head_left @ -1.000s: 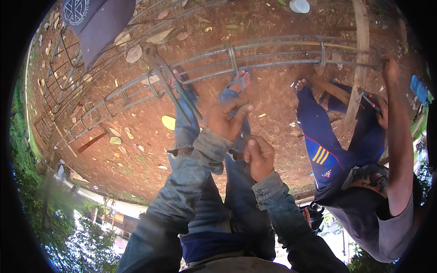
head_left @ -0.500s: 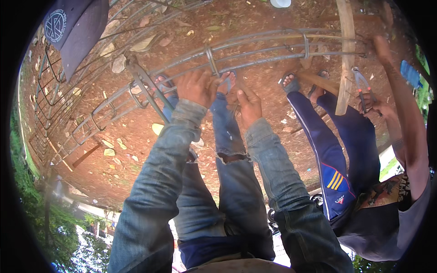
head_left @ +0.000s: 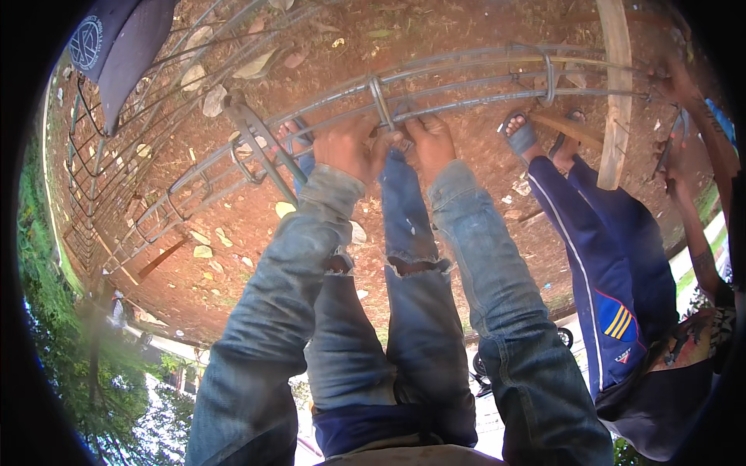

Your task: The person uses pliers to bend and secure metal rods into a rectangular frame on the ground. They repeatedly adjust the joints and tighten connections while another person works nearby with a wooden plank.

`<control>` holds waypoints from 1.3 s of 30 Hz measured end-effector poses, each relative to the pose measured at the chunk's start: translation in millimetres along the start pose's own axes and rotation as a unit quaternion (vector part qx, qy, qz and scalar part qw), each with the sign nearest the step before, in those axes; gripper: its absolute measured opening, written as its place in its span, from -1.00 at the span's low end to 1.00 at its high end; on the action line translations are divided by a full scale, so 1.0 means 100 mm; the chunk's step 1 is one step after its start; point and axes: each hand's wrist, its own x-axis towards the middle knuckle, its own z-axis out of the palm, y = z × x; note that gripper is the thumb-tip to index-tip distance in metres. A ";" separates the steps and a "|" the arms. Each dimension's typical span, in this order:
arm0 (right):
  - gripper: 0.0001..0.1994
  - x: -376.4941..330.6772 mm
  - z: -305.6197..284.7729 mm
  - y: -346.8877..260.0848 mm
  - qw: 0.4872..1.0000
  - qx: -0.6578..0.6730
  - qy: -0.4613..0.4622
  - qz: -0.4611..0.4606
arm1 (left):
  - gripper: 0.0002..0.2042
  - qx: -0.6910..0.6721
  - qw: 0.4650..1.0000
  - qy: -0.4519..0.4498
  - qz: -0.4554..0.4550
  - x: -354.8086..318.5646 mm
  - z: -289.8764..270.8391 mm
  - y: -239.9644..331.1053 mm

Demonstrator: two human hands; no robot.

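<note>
Head view, left hand [head_left: 346, 151] and right hand [head_left: 432, 144] at upper centre, fingers curled, any hold indiscernible, either side of a steel stirrup [head_left: 379, 101], rebar cage [head_left: 497, 99] arching across the upper frame

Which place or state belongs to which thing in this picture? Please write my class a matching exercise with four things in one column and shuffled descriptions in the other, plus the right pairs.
Column one
1. Dark cap
2. The wearer's left hand and right hand
3. The wearer's jeans
4. Wooden pole

Column two
A. Torn at the knees
B. Crossing the steel bars, towards the right of the picture
C. At the upper left of the picture
D. Close together at the bars, near the middle

Right pairs: 1-C, 2-D, 3-A, 4-B.
</note>
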 end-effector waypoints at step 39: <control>-0.84 0.08 -0.05 -0.13 0.949 -0.266 -0.051 -0.158 | -0.41 -0.156 0.920 -0.289 -0.216 0.50 -0.18 -0.27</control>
